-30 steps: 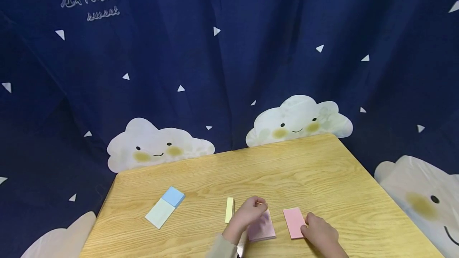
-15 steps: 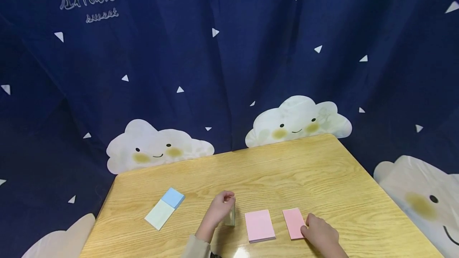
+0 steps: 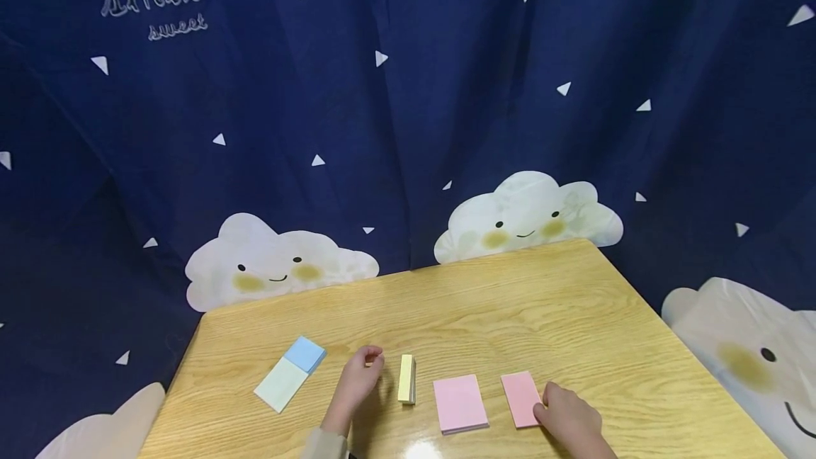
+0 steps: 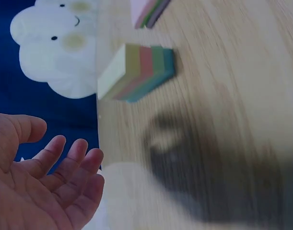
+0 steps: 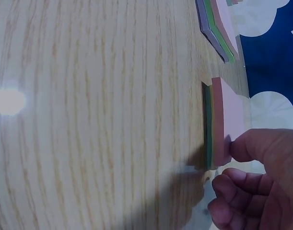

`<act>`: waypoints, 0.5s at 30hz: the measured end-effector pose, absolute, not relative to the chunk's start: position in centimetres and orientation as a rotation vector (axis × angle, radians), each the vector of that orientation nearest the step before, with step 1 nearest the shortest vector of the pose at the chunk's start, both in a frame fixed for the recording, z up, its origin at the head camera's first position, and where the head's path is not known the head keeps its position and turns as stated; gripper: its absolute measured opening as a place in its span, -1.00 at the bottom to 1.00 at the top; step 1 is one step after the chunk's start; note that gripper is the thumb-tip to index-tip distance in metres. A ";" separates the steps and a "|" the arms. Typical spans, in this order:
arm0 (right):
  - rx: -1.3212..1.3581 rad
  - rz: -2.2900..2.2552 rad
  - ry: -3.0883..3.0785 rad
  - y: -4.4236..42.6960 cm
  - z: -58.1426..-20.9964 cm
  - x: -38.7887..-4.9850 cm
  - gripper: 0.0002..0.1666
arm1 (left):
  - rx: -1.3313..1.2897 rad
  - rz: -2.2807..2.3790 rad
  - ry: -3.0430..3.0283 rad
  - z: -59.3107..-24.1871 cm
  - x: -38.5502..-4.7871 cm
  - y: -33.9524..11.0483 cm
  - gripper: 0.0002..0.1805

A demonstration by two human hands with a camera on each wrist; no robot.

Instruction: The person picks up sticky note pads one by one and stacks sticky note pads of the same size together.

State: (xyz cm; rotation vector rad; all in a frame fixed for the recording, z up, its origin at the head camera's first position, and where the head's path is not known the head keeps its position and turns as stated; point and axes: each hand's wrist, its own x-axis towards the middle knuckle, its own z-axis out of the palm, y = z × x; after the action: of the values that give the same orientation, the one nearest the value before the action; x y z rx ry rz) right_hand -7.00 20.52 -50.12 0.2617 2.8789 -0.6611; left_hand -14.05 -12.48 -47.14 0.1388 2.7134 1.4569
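Observation:
Loosely bent and holding nothing, my left hand point(image 3: 360, 374) hovers over the table, just left of a narrow stack of sticky notes point(image 3: 406, 379) with a pale yellow top. The left wrist view shows this stack's point(image 4: 139, 72) yellow, red, green and teal layers. My right hand point(image 3: 569, 416) is at the right edge of a small pink-topped sticky-note pad point(image 3: 521, 399). In the right wrist view its thumb point(image 5: 251, 146) presses on the pad's pink face, with the other fingers curled by its lower edge. Green and yellow layers lie under the pink.
A square light-pink sticky-note stack point(image 3: 460, 404) lies between the yellow-topped stack and the pink pad. Toward the left are a blue pad point(image 3: 306, 354) and a pale green pad point(image 3: 280, 383), edge to edge. A dark blue curtain point(image 3: 408, 105) hangs behind the wooden table point(image 3: 497, 317).
My left hand has moved left, from over the light-pink stack, past the yellow-topped stack, to its left side. The right hand has stayed at the pink pad.

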 end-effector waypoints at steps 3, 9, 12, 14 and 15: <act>0.266 -0.660 2.882 20.5 -50.1 -7.0 -0.84 | 0.092 1.444 2.730 -47.4 -14.1 -13.1 -0.67; 0.285 -0.664 2.883 20.6 -50.3 -7.0 -0.84 | -0.034 1.380 2.837 -47.9 -14.2 -14.4 -0.73; 0.287 -0.664 2.884 20.7 -50.5 -7.0 -0.83 | -0.101 1.387 2.895 -48.0 -14.2 -15.1 -0.75; 0.289 -0.666 2.885 20.7 -50.7 -7.0 -0.83 | -0.147 1.393 2.918 -48.0 -14.1 -15.8 -0.75; 0.288 -0.667 2.886 20.8 -50.8 -7.0 -0.83 | -0.169 1.394 2.924 -48.1 -14.1 -16.1 -0.75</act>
State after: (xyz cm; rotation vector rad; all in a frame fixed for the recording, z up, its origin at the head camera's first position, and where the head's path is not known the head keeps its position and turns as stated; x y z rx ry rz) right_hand -7.01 20.78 -50.78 0.2878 2.8858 -0.6675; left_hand -14.13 -16.12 -48.06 -0.1695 2.9242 1.3938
